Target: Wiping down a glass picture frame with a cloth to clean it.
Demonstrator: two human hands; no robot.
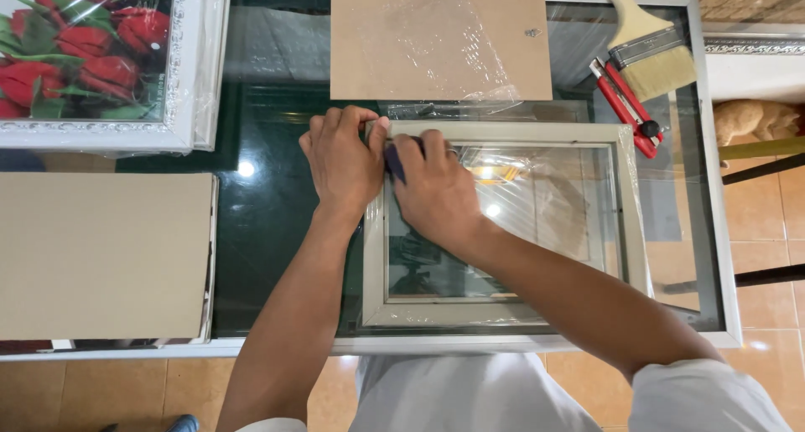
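A pale grey picture frame (631,205) wrapped in clear plastic film lies flat on a glass-topped table (268,231). My left hand (342,159) presses on the frame's upper left corner. My right hand (436,189) rests just beside it on the same corner, fingers closed around a small dark blue object (394,159) that is mostly hidden. Both forearms reach up from the bottom of the view.
A brown backing board (440,38) under loose plastic lies beyond the frame. A wide paintbrush (650,42) and a red utility knife (625,105) lie at the top right. A white-framed rose picture (92,54) and a cardboard sheet (101,256) sit at the left.
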